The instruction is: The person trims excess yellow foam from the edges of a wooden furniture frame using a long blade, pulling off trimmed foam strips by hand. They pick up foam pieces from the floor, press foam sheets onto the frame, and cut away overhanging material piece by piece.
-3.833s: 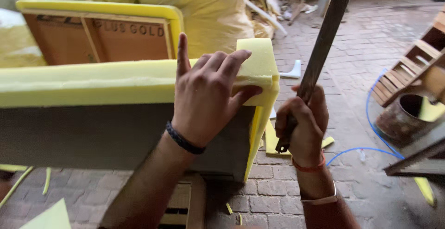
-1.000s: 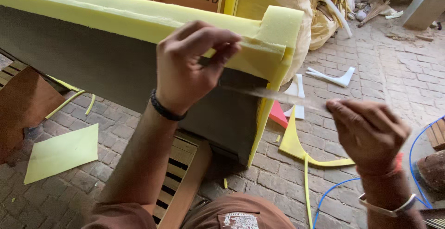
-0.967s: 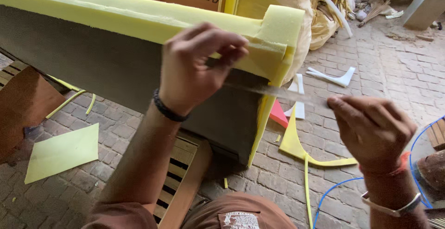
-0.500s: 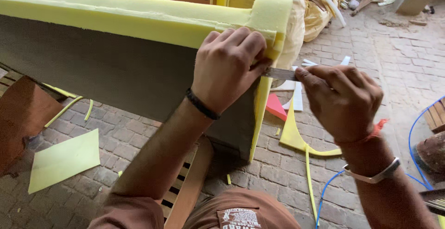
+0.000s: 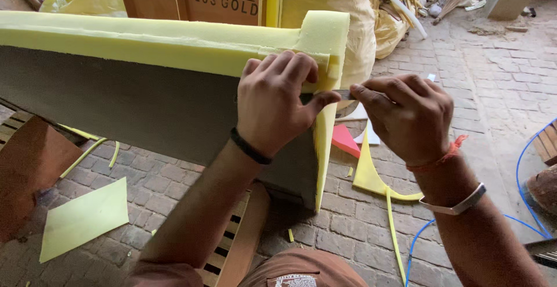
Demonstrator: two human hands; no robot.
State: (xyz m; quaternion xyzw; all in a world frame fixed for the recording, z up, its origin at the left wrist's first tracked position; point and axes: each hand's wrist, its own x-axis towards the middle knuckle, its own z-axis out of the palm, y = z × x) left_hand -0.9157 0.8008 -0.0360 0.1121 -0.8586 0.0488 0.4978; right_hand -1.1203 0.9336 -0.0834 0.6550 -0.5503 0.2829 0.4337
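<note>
A grey board panel point(image 5: 139, 107) edged with thick yellow foam point(image 5: 162, 43) stands in front of me. My left hand point(image 5: 275, 104) presses on the foam's corner, fingers curled over the top edge. My right hand point(image 5: 406, 118) pinches a thin metal blade point(image 5: 343, 94) whose tip meets the foam corner beside my left thumb. Most of the blade is hidden by my fingers. A black band sits on my left wrist; an orange thread and a white band sit on my right.
Foam offcuts point(image 5: 84, 217) and a curved yellow strip point(image 5: 371, 177) lie on the brick floor. A red scrap point(image 5: 345, 141) lies under the corner. A wooden slatted frame point(image 5: 235, 246) is below me. A blue hose point(image 5: 522, 165) curls at right. Stuffed yellow bags point(image 5: 348, 8) stand behind.
My right hand has come in from the right with the blade to the foam corner. My left hand slid down and gripped the corner edge more tightly.
</note>
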